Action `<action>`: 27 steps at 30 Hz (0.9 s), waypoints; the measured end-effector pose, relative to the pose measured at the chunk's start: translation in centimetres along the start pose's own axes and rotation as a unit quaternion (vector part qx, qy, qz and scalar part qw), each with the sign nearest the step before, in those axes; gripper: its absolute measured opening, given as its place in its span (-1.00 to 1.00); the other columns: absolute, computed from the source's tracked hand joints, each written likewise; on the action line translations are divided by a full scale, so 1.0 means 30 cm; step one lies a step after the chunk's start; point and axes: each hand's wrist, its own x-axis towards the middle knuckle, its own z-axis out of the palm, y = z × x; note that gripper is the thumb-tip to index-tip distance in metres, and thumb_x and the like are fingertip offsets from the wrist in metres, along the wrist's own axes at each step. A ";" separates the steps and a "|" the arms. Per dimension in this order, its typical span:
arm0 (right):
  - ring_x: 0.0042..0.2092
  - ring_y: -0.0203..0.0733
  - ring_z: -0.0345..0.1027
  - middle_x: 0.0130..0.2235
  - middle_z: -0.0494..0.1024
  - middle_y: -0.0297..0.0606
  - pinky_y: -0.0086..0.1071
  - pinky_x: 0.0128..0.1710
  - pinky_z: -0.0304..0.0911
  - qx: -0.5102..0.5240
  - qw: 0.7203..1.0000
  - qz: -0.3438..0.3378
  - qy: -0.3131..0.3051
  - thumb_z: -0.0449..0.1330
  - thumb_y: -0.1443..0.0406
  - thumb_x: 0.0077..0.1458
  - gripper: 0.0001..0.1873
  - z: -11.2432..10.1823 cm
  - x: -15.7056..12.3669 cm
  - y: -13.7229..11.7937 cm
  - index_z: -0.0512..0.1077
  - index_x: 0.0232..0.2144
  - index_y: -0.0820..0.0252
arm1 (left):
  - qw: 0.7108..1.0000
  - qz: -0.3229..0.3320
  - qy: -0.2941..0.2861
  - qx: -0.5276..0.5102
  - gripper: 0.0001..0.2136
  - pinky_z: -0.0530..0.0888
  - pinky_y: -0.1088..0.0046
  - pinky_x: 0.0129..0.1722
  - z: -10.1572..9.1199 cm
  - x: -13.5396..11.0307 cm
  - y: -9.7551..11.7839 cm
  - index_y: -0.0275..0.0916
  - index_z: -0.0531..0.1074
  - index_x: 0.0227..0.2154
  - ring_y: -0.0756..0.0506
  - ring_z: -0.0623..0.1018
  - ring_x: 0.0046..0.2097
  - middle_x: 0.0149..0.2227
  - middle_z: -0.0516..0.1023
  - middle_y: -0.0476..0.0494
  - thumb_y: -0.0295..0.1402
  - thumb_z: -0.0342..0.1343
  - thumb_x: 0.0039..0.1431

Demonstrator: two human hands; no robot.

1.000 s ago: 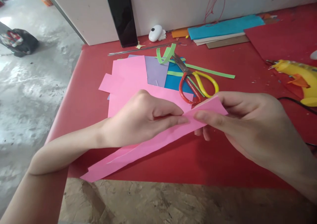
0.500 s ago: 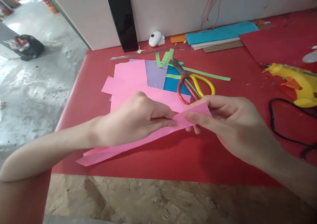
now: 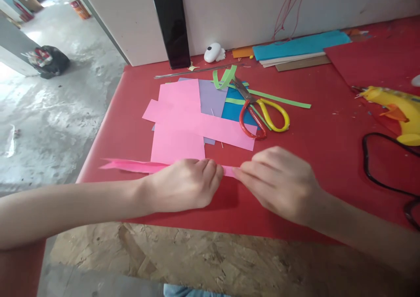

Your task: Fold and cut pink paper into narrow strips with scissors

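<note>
A folded pink paper strip (image 3: pixel 131 165) stretches sideways above the front of the red table. My left hand (image 3: pixel 187 183) is closed around its middle, hiding part of it. At its right end, my right hand (image 3: pixel 278 181) pinches it between thumb and fingers. Only a short piece of pink shows between the two hands. Just beyond them lie pink paper pieces (image 3: pixel 179 113) over a purple sheet (image 3: pixel 212 96) and a blue sheet (image 3: pixel 233 109). Scissors (image 3: pixel 250 99) with one red and one yellow handle rest on the blue sheet, beside light green strips (image 3: pixel 278 96).
A black phone (image 3: pixel 172 28) leans on the back wall, near a small white case (image 3: pixel 213 52). Blue paper (image 3: pixel 302 44) lies along the wall. At right sit a yellow glue gun (image 3: pixel 390 104) and its black cord (image 3: pixel 365 157). The table's front edge shows bare chipboard (image 3: pixel 197 249).
The strip has gone from tilted and wide to nearly level and narrower, folded along its length. My right hand has turned over, knuckles up, and the view has shifted slightly.
</note>
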 end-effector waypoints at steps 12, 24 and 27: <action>-0.40 -0.23 0.19 -0.48 0.51 -0.20 -0.27 -0.42 0.07 -0.046 0.994 -0.091 -0.032 0.02 0.54 0.12 -0.64 0.077 -0.093 -0.043 0.47 -0.60 0.26 | 0.995 -0.001 0.091 0.047 -0.83 0.56 0.39 -0.36 0.130 -0.048 0.089 -0.45 0.49 -0.40 -0.05 0.57 -0.44 -0.47 0.55 -0.15 -0.69 0.00 0.13; -0.39 -0.23 0.19 -0.46 0.52 -0.21 -0.27 -0.39 0.08 -0.055 0.992 -0.094 -0.061 0.02 0.54 0.14 -0.64 0.077 -0.091 -0.054 0.48 -0.58 0.25 | 0.994 0.007 0.097 0.038 -0.73 0.53 0.43 -0.33 0.137 -0.068 0.106 -0.53 0.53 -0.26 -0.11 0.64 -0.28 -0.34 0.63 -0.26 -0.63 -0.09 0.14; -0.39 -0.23 0.19 -0.46 0.52 -0.20 -0.27 -0.38 0.08 -0.060 0.992 -0.090 -0.070 0.03 0.55 0.15 -0.64 0.073 -0.090 -0.056 0.49 -0.57 0.26 | 0.996 0.001 0.086 0.035 -0.74 0.49 0.43 -0.36 0.141 -0.069 0.112 -0.50 0.53 -0.28 -0.11 0.62 -0.24 -0.30 0.62 -0.29 -0.62 -0.09 0.14</action>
